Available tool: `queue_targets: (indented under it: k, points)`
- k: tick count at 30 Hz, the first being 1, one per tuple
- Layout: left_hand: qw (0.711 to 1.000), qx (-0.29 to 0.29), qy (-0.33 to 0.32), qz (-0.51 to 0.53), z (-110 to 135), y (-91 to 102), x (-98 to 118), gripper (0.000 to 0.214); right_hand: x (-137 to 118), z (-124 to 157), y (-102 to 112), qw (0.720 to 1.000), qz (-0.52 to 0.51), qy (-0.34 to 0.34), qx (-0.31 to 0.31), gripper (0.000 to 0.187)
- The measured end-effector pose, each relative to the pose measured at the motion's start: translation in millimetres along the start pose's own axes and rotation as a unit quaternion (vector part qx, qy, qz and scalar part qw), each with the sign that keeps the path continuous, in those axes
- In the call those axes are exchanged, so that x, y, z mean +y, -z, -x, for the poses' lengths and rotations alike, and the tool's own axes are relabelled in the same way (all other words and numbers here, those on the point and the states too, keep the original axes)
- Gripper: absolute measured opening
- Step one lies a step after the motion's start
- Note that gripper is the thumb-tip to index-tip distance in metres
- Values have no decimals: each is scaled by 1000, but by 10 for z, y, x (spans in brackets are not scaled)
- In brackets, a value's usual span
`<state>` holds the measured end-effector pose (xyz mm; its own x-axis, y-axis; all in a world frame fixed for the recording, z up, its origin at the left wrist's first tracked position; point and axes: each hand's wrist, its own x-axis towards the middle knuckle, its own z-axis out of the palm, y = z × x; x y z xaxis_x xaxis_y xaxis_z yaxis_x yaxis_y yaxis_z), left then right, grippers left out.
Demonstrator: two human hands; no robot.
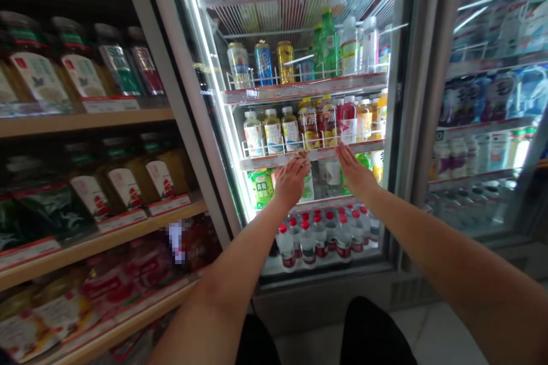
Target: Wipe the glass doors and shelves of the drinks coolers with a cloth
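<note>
And here's the scene: a tall, brightly lit glass-door cooler (394, 125) straight ahead of the hands, a wooden shelf (85, 125) stacked with jars (34, 63) off to their left, and a second cooler door (483, 125) to their right. Black trousers (368, 331) show just below the arms.

Both arms are stretched out toward the cooler! Above the hands, a row of juice bottles (274, 131) lines a wire-fronted shelf. Below them, red-capped water bottles (308, 242) crowd the bottom shelf, and a green pack (262, 188) sits just left of the left hand (292, 181).

Now to the hands themselves. The left hand and the right hand (355, 171) are both wide open, palms forward and fingers spread, with nothing held in either one. They sit side by side with a small gap between them, fingertips right up at the red-edged price rail (308, 154). Do they touch that rail, or is there glass in between? From this view, you can't tell! Everything on the shelves stands in its row, and the hands are empty at this moment.
</note>
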<state>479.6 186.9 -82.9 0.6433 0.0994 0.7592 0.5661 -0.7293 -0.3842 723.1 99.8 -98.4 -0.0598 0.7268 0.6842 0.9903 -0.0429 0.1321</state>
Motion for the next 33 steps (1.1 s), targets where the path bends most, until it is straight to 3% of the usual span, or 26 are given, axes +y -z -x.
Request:
queue_targets:
  k: [5,10,13,17,21,25,29,33]
  points:
    - [994,-57,-93,22,-321,-191,440,46,32,20,114,1000,20,-2,1,104]
    - [981,-98,-164,29,-338,-257,692,34,44,7,168,1000,18,-1,1,90]
    - [978,-97,-180,28,-290,-178,564,36,42,6,155,1000,14,-1,4,96]
    - [987,-64,-144,14,-278,34,144,45,18,13,127,1000,11,-1,3,109]
    - [1000,13,-19,-15,-108,278,-312,48,-6,11,118,1000,-4,-6,-12,116]
    - [990,85,108,-42,341,414,-631,42,-47,-5,72,999,-29,-22,-17,122]
    - [985,104,132,-46,581,372,-723,37,-98,-15,9,999,-41,-34,-1,126]
    - [993,83,73,-37,425,168,-447,34,-116,-14,-10,999,-40,-32,5,127]
